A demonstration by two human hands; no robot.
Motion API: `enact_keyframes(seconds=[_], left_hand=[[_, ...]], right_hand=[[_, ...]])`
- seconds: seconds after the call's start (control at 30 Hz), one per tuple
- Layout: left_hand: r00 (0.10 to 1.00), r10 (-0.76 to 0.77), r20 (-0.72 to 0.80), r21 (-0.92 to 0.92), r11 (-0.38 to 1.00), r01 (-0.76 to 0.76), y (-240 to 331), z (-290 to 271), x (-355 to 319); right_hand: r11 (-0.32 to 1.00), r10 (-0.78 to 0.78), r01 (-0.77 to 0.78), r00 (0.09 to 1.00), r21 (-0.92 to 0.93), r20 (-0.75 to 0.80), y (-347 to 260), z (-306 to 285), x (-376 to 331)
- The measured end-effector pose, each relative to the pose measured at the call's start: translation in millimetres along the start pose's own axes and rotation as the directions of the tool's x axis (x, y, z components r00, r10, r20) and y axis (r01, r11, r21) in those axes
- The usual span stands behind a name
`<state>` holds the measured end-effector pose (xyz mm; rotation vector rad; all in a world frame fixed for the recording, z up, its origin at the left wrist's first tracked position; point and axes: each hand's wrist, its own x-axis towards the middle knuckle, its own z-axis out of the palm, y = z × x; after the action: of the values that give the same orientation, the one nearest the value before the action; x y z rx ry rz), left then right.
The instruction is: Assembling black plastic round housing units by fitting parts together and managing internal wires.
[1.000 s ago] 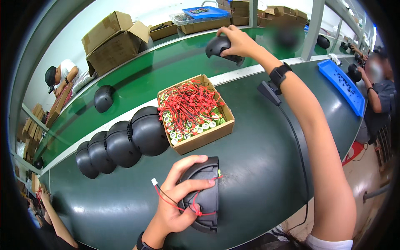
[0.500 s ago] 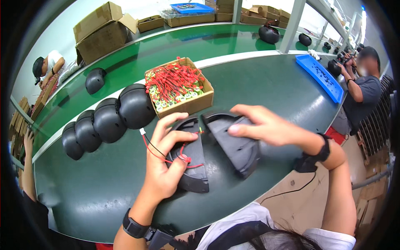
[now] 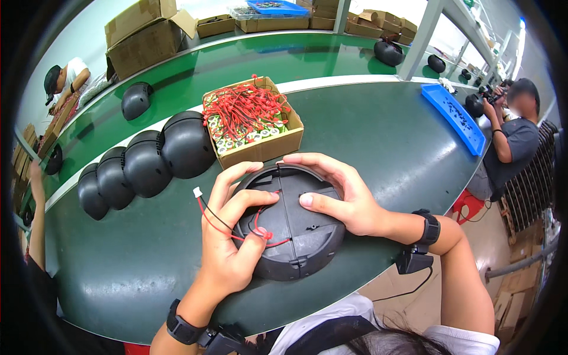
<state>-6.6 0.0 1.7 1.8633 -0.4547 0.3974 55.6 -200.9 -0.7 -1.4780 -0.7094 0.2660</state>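
Observation:
My left hand [image 3: 228, 242] is closed around the left half-shell [image 3: 278, 222], a black plastic half-round part. Its thumb and a finger press near a red wire lead [image 3: 222, 232], which runs with a black one to a small white connector [image 3: 197, 192] hanging out on the left. My right hand [image 3: 355, 207] grips the right half-shell [image 3: 316, 245], with the thumb on its flat face and fingers over the far rim. Both halves lie edge to edge as one round body above the table. A straight seam shows between them. What lies under the shells is hidden.
Beyond my hands stands a cardboard box [image 3: 260, 151] of green-and-white cells with red leads. Several black domed housings [image 3: 188, 148] line up to its left. A blue tray [image 3: 433, 94] of small black pieces lies at the right. A green conveyor [image 3: 236, 62] runs behind; other people work at both sides.
My right hand has moved left with the right half-shell and turned it. The gap between the halves has closed, and they now meet along the seam. At far left, another dark housing has appeared.

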Motion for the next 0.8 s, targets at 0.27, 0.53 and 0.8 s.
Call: enact_keyframes(seconds=[0.27, 0.53, 0.8], left_hand=[[0.999, 0.035, 0.005, -0.021, 0.999, -0.035, -2, 3, 0], [0.996, 0.07, 0.052, -0.069, 0.995, -0.066, -3, 7, -6], [0.994, 0.092, 0.064, -0.196, 0.978, -0.078, -5, 8, -4]], right_hand=[[0.999, 0.01, -0.012, 0.999, 0.05, 0.053, 5, -5, 0], [0.964, 0.017, -0.087, 0.964, 0.251, 0.267, 6, -9, 5], [0.985, -0.029, -0.009, 0.976, 0.172, 0.217, 2, -9, -1]])
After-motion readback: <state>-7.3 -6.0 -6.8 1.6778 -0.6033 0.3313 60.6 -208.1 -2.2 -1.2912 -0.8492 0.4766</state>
